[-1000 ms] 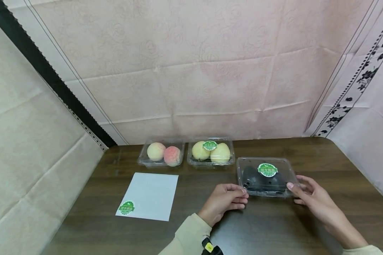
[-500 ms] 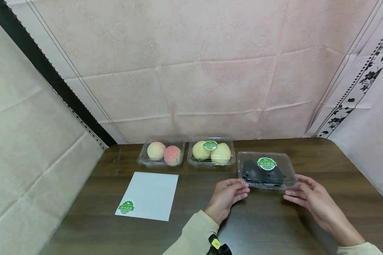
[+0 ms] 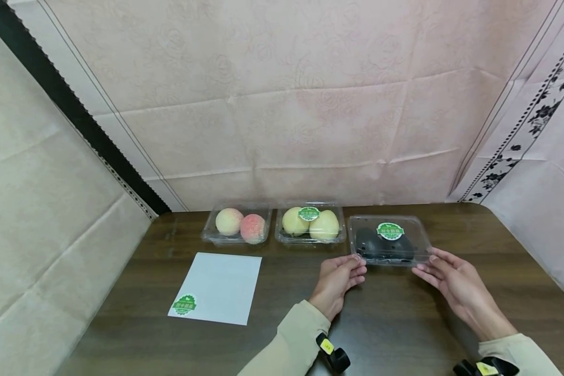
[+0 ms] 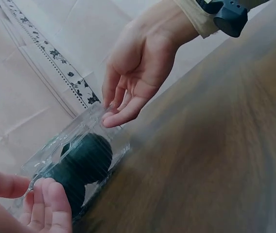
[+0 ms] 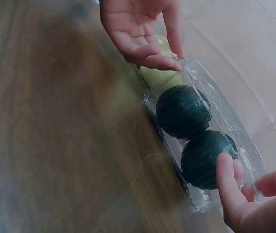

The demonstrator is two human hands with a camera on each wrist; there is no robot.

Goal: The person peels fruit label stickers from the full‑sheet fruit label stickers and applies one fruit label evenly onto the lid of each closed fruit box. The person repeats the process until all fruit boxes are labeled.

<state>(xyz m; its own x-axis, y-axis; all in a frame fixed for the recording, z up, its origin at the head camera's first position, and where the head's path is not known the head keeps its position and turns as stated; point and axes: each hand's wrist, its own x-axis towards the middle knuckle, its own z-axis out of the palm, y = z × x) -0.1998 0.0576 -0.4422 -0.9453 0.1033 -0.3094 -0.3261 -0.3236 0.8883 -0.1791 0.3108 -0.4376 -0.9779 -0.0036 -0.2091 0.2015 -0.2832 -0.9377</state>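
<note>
A clear plastic clamshell box [image 3: 417,230] with a round green sticker [image 3: 390,231] on its lid stands at the right of the back row. Inside it lie two dark green round fruits [image 5: 182,110], best seen in the wrist views. My left hand [image 3: 335,284] pinches the box's near left corner between thumb and fingers. At the near right corner, my right hand [image 3: 465,292] grips the edge, thumb on the rim and fingers at the side.
To the left stands a second clamshell box [image 3: 282,238] with two pale yellow-green peaches [image 3: 324,225] and a green sticker. Beyond it is an unstickered box [image 3: 209,234] with two pinkish peaches [image 3: 252,228]. A white sheet [image 3: 221,287] bearing one green sticker [image 3: 184,304] lies front left.
Both hands have moved the box of dark fruits away from the person, toward the back of the table. It now stands closer to line with the other two boxes.
</note>
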